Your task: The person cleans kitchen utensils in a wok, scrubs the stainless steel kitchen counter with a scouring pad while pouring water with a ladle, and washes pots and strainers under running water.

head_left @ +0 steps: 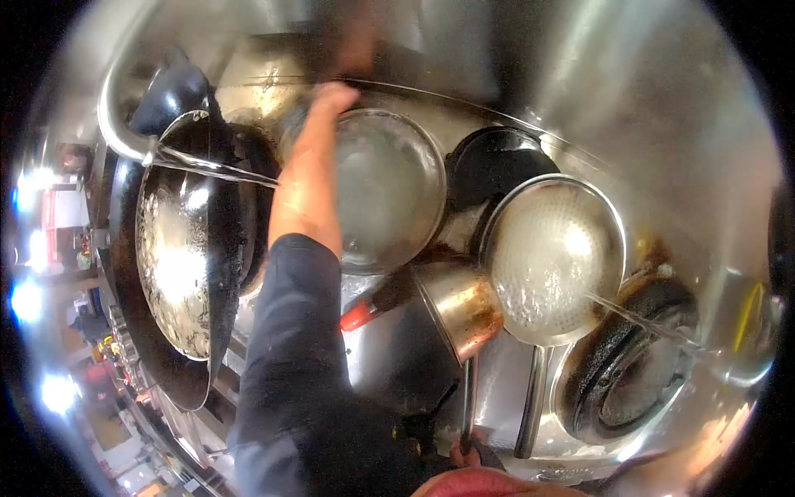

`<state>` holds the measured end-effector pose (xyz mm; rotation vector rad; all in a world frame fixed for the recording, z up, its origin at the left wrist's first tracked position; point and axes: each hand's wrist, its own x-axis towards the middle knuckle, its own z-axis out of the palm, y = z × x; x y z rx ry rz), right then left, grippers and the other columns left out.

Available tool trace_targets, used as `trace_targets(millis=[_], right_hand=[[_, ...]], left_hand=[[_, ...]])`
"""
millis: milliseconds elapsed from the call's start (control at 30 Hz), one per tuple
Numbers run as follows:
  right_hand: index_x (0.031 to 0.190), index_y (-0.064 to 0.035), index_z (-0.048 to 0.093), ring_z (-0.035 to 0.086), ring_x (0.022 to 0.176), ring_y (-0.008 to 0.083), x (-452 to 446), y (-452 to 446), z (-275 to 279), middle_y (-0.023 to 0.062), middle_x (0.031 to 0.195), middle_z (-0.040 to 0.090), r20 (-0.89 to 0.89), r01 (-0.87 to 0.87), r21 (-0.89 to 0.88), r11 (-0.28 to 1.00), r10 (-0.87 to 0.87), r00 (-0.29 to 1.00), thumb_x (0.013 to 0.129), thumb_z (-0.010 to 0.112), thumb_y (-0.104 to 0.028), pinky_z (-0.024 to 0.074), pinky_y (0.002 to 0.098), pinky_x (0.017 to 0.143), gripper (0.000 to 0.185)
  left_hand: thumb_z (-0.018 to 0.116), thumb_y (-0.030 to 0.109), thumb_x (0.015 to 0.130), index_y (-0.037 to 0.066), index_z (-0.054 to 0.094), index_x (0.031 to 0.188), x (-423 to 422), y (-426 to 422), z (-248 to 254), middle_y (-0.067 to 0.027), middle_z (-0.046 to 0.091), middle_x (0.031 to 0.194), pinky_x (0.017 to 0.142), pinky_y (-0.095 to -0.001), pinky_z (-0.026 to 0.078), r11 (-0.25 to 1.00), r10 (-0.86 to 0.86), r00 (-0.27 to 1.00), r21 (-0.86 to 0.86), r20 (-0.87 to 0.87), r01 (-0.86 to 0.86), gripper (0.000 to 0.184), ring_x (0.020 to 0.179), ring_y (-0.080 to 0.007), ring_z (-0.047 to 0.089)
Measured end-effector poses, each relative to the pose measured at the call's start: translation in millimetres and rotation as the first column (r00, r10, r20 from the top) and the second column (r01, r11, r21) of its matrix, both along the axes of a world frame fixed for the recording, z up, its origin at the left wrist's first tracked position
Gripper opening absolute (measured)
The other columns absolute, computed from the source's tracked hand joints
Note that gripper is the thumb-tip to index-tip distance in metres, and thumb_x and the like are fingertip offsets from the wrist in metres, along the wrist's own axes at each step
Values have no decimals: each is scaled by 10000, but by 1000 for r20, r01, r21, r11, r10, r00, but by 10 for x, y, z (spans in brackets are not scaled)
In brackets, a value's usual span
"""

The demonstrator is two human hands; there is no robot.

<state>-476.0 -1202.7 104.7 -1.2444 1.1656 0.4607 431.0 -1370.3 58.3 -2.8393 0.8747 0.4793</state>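
My left hand [337, 98] reaches past the rim of a round metal pan [389, 190] at the back of the sink. It looks closed, but what it holds is hidden; a blurred dark shape lies beside it. Low in the view, my right hand [465, 454] is small and partly hidden, closed round the long thin handle of a small metal pot [465, 311]. That pot lies tilted. Right of it is a perforated strainer [559, 257] with a metal handle. Water from a pipe [124, 137] at the left runs toward my left forearm.
Large dark woks [174, 248] stand tilted at the left. A black pan [501, 166] lies behind the strainer, and a blackened round pan [633, 364] is at the right. A red-tipped handle [356, 316] sits mid-sink. A second water stream enters from the right. Metal walls enclose everything.
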Motion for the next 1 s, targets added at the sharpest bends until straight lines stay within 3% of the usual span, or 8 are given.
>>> trace_targets(millis=[133,233,400,533,700,767,867,1000], right_hand=[[1215,-36,509,556,614,155,-24,54,-1,39,755,575,-7,-16,11,1000,16,1000,898,671,-159,465,335,555,377],[1214,-36,509,556,616,158,4,34,1,41,760,577,-10,-26,15,1000,26,1000,898,667,-151,466,336,561,372],[1213,-36,509,558,620,163,-26,-16,63,45,768,581,-31,-43,20,999,43,999,896,661,-137,469,337,570,366],[1212,-36,509,559,623,166,-7,-33,82,48,775,584,-49,-31,15,999,32,998,896,656,-126,471,339,578,361],[1211,-36,509,560,626,171,-51,17,228,51,784,587,-47,-30,-7,1000,29,998,894,650,-112,474,340,588,355],[1210,-37,509,560,627,173,-106,6,310,52,787,589,-39,-45,-28,999,44,998,894,648,-107,475,341,592,353],[1210,-37,509,561,630,176,-77,62,434,54,792,591,-27,-45,-67,997,43,999,893,644,-99,477,342,597,350],[1209,-37,509,562,632,179,-150,100,658,57,799,594,-26,-55,-124,991,53,998,892,639,-88,479,343,605,346]], left_hand=[[660,389,769,28,698,1191,-965,-595,943,-199,640,1309,1042,-418,469,988,-104,939,74,-329,135,557,1225,-347,605],[738,407,746,40,685,1244,-927,-200,930,-193,657,1287,1062,-404,463,940,-256,960,-261,-111,220,622,1215,-340,610],[661,276,856,61,670,1293,-360,531,416,-216,560,1427,1147,-504,329,872,462,880,127,109,-473,487,1386,-440,441],[556,295,939,53,611,1361,-84,475,282,-193,496,1495,1140,-636,275,892,436,896,179,-89,-416,490,1403,-407,434],[576,337,914,168,683,1298,-993,-956,289,-123,581,1434,1126,-634,314,996,-19,962,80,-272,42,433,1339,-370,523],[599,314,868,171,770,1133,-1983,-1209,814,-101,707,1245,908,-451,530,974,-158,982,145,-101,172,346,1134,-298,675],[605,271,820,77,768,1073,-2903,-1358,690,-158,712,1206,903,-465,537,804,-594,804,29,0,594,358,1076,-312,687],[533,317,865,59,761,1065,-2469,-970,1048,-184,706,1193,926,-474,533,877,-480,871,-62,-109,476,399,1099,-325,679]])
